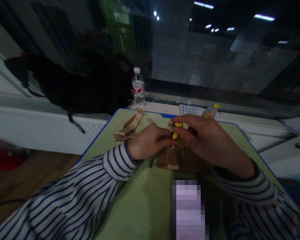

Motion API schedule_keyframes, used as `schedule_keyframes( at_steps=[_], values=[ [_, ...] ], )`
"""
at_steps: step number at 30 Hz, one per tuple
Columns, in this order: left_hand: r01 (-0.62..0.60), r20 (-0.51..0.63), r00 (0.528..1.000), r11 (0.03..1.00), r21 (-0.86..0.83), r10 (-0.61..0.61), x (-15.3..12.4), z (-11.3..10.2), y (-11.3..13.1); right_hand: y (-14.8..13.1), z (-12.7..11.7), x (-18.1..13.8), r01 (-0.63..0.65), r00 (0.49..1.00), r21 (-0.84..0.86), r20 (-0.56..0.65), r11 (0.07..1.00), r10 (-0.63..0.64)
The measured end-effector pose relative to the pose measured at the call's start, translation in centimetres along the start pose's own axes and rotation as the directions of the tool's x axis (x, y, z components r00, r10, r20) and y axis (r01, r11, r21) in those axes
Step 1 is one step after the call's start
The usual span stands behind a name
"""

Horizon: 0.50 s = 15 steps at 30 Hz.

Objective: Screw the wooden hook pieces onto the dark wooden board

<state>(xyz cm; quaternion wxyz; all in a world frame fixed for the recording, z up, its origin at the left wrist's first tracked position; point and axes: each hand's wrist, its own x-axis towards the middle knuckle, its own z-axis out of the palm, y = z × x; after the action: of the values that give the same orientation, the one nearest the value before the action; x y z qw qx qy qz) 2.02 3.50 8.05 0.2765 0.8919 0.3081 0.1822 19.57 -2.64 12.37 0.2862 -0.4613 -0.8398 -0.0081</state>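
My right hand [207, 136] pinches a small yellow-and-black tool [178, 124], perhaps a stubby screwdriver; its working end is hidden among the fingers. From the left, my left hand [148, 141] reaches in with thumb and fingers closed beside the tool's lower yellow part; what they grip there is hidden. Under both hands lies a light wooden strip [172, 159], with its far end showing past the fingers. It rests on a dark brown board [162, 162] on the green table [135, 196].
Several loose wooden pieces [131, 125] lie at the table's back left. A water bottle [138, 88] and a yellow-capped clear container [211, 111] stand along the sill. A blurred-out phone-like object [190, 210] lies close to me. A black bag [90, 83] sits left by the window.
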Motion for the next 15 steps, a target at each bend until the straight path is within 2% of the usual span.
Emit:
schedule_keyframes(
  at_steps=[7,12,15],
  values=[
    [-0.045,0.091,0.995,0.998,-0.049,0.049,-0.05,0.05,-0.31,-0.24,0.18,-0.18,-0.056,0.998,-0.044,-0.03,0.997,0.054],
    [-0.021,0.099,0.995,0.999,-0.028,0.024,-0.11,-0.26,0.06,-0.42,0.2,-0.05,-0.099,0.995,-0.059,-0.034,0.993,0.097],
    [0.006,0.061,0.998,1.0,0.014,-0.007,-0.14,-0.35,0.37,-0.4,0.18,-0.04,-0.109,0.994,-0.064,-0.029,0.992,0.107]
  ],
)
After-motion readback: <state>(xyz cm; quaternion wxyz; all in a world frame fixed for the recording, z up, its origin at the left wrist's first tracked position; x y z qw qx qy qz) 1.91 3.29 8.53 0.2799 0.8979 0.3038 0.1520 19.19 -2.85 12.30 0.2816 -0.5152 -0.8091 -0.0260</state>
